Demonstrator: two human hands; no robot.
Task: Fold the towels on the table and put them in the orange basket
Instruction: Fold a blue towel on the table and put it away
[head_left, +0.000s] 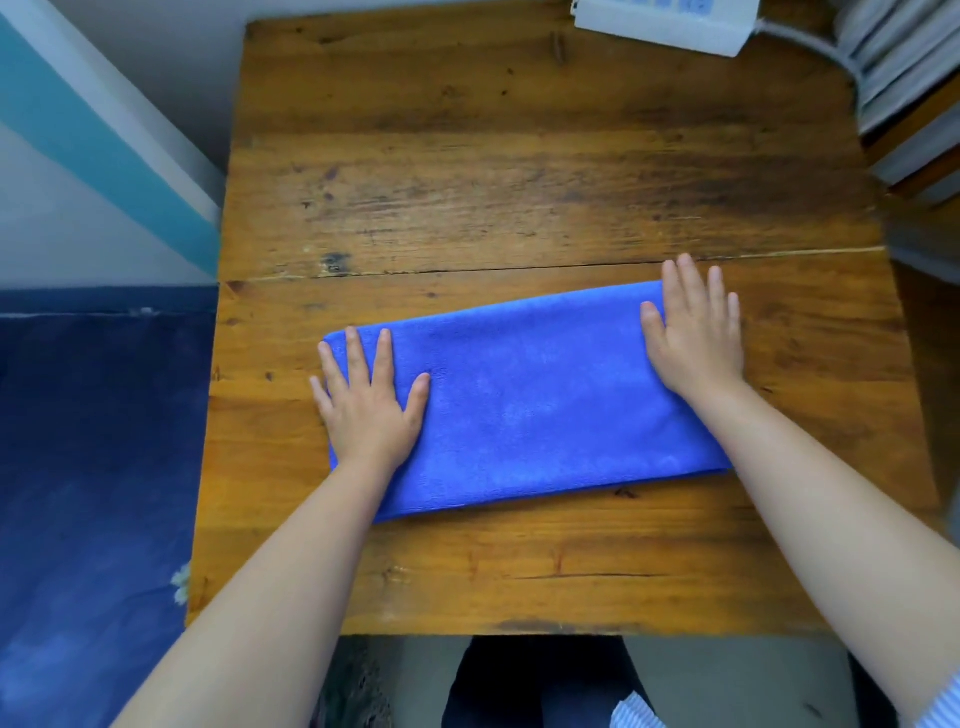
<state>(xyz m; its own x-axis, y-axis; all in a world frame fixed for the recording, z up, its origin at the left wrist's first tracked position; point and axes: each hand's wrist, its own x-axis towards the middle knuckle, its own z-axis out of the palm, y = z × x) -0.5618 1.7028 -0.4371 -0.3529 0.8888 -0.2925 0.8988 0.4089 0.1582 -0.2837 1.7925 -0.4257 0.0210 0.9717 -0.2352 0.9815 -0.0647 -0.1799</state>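
Blue fluffy microfibre towel, folded into a long rectangle, lying flat on the worn wooden plank table, slightly skewed so the right end sits farther from the body than the left. Closer to the near edge of the table than the far one.

Left hand flat on the left end of the towel, palm down, fingers straight and spread, thumb pointing inward over the cloth, little finger hanging just off the towel's left edge onto the wood. Not curled around anything, just pressing down.

Right hand same deal on the right end: palm down, fingers straight and close together, fingertips reaching past the towel's far edge onto the table. Thumb resting on the blue cloth. Nothing pinched or gripped on either side.

Bare forearms coming in from the bottom corners, bit of light striped sleeve showing at the lower right.

Up at the far edge of the table, a white power strip with a grey cable running off to the right. Stack of papers or books at the top right, off the table. Dark blue fabric to the left of the table.
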